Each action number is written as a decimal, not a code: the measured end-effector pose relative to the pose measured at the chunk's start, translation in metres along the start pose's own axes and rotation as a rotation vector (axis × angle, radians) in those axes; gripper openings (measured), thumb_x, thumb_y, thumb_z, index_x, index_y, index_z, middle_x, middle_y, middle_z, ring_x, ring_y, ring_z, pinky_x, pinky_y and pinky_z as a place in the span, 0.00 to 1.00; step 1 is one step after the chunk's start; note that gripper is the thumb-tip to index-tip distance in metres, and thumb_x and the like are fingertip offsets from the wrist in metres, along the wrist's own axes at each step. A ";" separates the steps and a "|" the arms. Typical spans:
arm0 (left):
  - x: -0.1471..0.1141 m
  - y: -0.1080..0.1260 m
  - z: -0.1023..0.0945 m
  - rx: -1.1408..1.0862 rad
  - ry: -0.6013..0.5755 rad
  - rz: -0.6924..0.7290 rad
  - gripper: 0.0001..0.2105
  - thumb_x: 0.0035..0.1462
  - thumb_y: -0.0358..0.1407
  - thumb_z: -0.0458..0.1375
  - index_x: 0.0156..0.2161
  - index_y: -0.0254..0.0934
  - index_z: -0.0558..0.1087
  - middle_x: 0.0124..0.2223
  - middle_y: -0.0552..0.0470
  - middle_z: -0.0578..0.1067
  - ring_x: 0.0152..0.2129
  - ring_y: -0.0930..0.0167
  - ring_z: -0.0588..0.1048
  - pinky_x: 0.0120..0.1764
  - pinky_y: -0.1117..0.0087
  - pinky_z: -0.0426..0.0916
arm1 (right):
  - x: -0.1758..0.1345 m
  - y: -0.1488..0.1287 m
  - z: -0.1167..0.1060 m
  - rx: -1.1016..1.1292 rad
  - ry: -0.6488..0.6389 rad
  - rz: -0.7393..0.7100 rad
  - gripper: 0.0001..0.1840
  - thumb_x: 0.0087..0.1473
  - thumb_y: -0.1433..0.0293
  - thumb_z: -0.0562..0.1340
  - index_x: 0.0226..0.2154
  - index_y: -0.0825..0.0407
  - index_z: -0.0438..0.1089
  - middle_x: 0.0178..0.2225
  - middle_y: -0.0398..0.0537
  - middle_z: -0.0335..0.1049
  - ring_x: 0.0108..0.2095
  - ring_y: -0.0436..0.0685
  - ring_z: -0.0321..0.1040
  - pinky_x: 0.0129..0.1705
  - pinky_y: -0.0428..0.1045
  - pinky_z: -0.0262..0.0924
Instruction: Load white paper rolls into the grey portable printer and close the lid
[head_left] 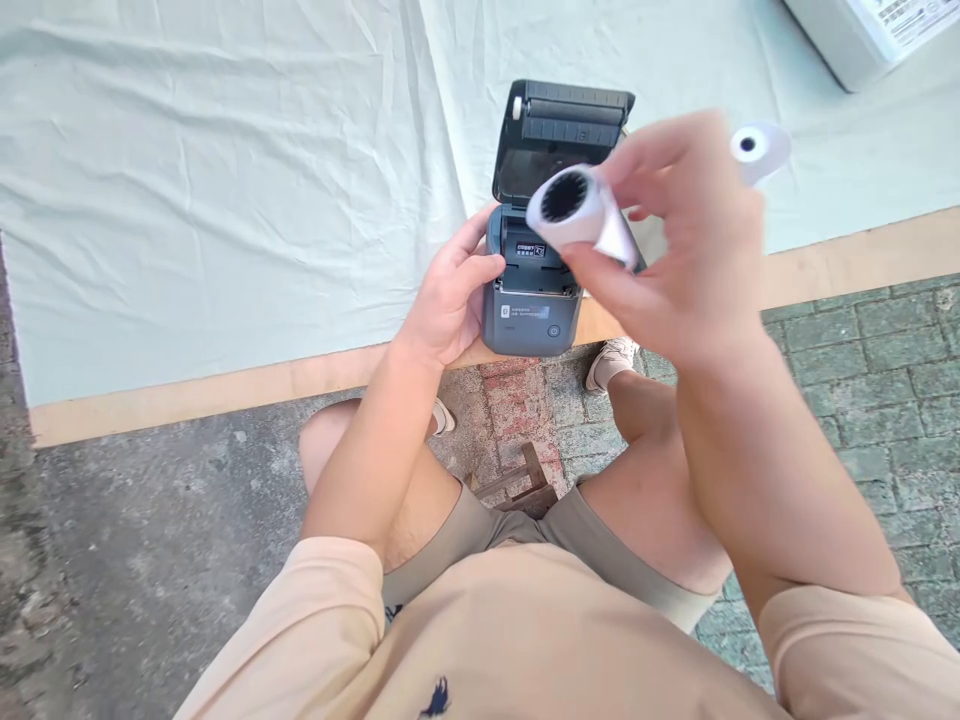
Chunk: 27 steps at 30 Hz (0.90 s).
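Note:
A dark label printer (531,318) is at the table's front edge with its lid (577,110) raised. My left hand (454,285) grips the printer's left side, thumb over the rim of the paper bay. Inside the bay a small printed sticker shows, and a round power button sits on the front. Above the bay's right side, my right hand (675,230) pinches a white paper roll (581,222) between thumb and fingers. The roll is tilted, its dark core facing up and left, with a loose flap of paper at its right. This hand is slightly blurred.
A second white paper roll (765,148) lies on the pale cloth (225,200) beyond my right hand. A white box (862,40) stands at the far right. The table's bare wooden edge (225,385) runs along the front. Below are a wooden stool (534,470) and paving.

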<state>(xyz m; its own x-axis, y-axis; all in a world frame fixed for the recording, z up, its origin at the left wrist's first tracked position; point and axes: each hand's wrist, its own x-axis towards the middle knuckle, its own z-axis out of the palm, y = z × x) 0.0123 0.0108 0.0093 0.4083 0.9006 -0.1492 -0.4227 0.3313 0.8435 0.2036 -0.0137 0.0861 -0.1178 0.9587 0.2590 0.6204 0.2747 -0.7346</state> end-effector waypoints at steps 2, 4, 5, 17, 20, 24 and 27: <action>0.000 0.000 0.001 -0.001 0.013 0.005 0.25 0.51 0.41 0.67 0.53 0.41 0.70 0.51 0.48 0.80 0.63 0.52 0.74 0.58 0.54 0.76 | 0.002 -0.008 0.012 -0.307 -0.074 -0.025 0.14 0.52 0.70 0.66 0.42 0.45 0.66 0.43 0.49 0.77 0.44 0.66 0.75 0.48 0.64 0.65; 0.000 0.000 0.002 0.000 0.008 0.001 0.24 0.51 0.41 0.66 0.53 0.41 0.70 0.51 0.49 0.80 0.65 0.51 0.71 0.59 0.53 0.75 | 0.003 -0.010 0.017 -0.499 -0.140 -0.011 0.14 0.55 0.74 0.61 0.44 0.45 0.66 0.42 0.48 0.78 0.42 0.65 0.75 0.48 0.63 0.61; 0.000 0.000 0.003 0.000 0.002 -0.001 0.24 0.51 0.41 0.66 0.53 0.41 0.70 0.51 0.49 0.79 0.66 0.51 0.70 0.60 0.52 0.74 | 0.004 -0.010 0.019 -0.553 -0.165 -0.002 0.14 0.57 0.74 0.59 0.46 0.45 0.67 0.41 0.48 0.78 0.42 0.65 0.75 0.47 0.63 0.60; -0.003 0.004 0.004 -0.045 -0.055 -0.011 0.25 0.53 0.48 0.65 0.53 0.42 0.68 0.54 0.48 0.78 0.69 0.51 0.65 0.64 0.49 0.71 | -0.006 0.002 0.021 -0.408 -0.088 -0.248 0.12 0.65 0.63 0.59 0.33 0.44 0.76 0.32 0.44 0.77 0.40 0.60 0.71 0.45 0.59 0.56; -0.005 0.003 0.002 -0.020 -0.050 -0.024 0.31 0.50 0.47 0.69 0.58 0.47 0.66 0.57 0.49 0.78 0.68 0.52 0.67 0.63 0.50 0.72 | -0.020 0.008 0.024 -0.317 -0.082 -0.342 0.11 0.64 0.63 0.60 0.32 0.43 0.76 0.33 0.43 0.78 0.40 0.60 0.70 0.45 0.60 0.56; -0.006 -0.001 -0.003 0.038 -0.058 -0.011 0.44 0.42 0.44 0.75 0.64 0.51 0.62 0.60 0.49 0.76 0.67 0.50 0.68 0.60 0.51 0.74 | -0.024 0.013 0.020 -0.163 -0.055 -0.318 0.13 0.60 0.54 0.64 0.31 0.44 0.73 0.34 0.45 0.77 0.41 0.62 0.71 0.47 0.62 0.60; -0.007 -0.003 -0.005 0.070 -0.057 0.010 0.47 0.41 0.45 0.76 0.66 0.52 0.61 0.61 0.48 0.75 0.66 0.50 0.69 0.57 0.53 0.76 | -0.012 0.018 0.017 0.054 0.135 -0.151 0.13 0.61 0.53 0.63 0.39 0.43 0.70 0.49 0.49 0.74 0.50 0.63 0.71 0.51 0.61 0.65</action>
<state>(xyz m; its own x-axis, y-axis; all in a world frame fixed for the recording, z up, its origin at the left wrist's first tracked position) 0.0066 0.0055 0.0055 0.4506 0.8855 -0.1129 -0.3698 0.3003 0.8792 0.2031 -0.0190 0.0596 -0.0989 0.8886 0.4478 0.5609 0.4215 -0.7125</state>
